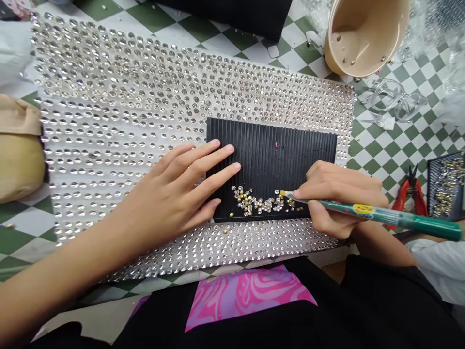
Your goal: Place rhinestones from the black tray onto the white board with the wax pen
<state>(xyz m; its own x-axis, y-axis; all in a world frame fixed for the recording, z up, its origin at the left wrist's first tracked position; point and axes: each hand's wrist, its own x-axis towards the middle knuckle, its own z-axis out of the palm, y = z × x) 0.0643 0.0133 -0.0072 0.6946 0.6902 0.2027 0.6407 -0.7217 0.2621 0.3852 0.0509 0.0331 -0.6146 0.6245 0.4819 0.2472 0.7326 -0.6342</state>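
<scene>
A black ribbed tray [276, 155] lies on a large sheet covered in rows of clear rhinestones [127, 121]. Loose gold and clear stones [257, 202] are heaped along the tray's near edge. My left hand [178, 194] lies flat with fingers stretched out over the tray's left end, holding nothing. My right hand [334, 198] is closed around a green pen-like picker tool [385, 215], whose tip touches the loose stones at the tray's near right.
A beige plastic cup [363, 34] with a few stones in it stands at the back right. Red-handled pliers [410, 194] and a second black tray of stones [445, 186] lie at the right. A beige object [18, 150] sits at the left edge. The checked tablecloth [385, 145] lies underneath.
</scene>
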